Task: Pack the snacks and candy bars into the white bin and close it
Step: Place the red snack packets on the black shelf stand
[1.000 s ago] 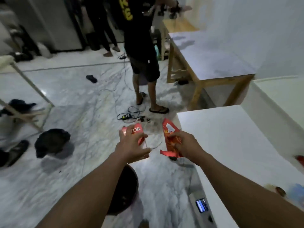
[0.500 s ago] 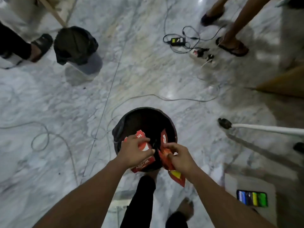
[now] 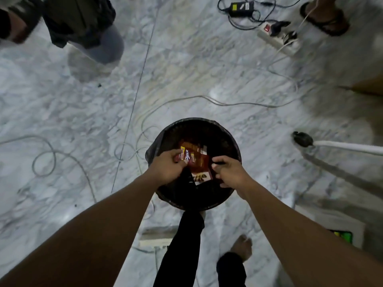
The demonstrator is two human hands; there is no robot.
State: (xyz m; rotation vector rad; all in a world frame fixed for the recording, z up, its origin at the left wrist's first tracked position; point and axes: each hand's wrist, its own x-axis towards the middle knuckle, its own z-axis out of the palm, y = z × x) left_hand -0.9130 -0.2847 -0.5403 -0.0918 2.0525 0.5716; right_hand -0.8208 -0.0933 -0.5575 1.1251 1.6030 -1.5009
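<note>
I look straight down into a round black waste bin point(image 3: 233, 141) lined with a dark bag, standing on the marble floor. A red-brown snack wrapper point(image 3: 198, 162) lies inside it, with a white patch at its near end. My left hand point(image 3: 167, 169) is over the bin's left side, its fingertips pinched on the wrapper's left edge. Over the right side, my right hand point(image 3: 230, 172) has its fingers loosely curled and apart, and nothing shows in them.
Cables cross the floor around the bin. A white power strip point(image 3: 277, 41) and a black charger point(image 3: 241, 6) lie at the top right beside another person's sandalled foot point(image 3: 325, 19). A white table leg point(image 3: 348, 147) reaches in from the right. A dark bundle point(image 3: 78, 19) sits top left.
My view dropped from the room to the bin. Both hands carried red wrappers down over it; the right hand has let go of its wrapper, and a wrapper now lies inside the bin.
</note>
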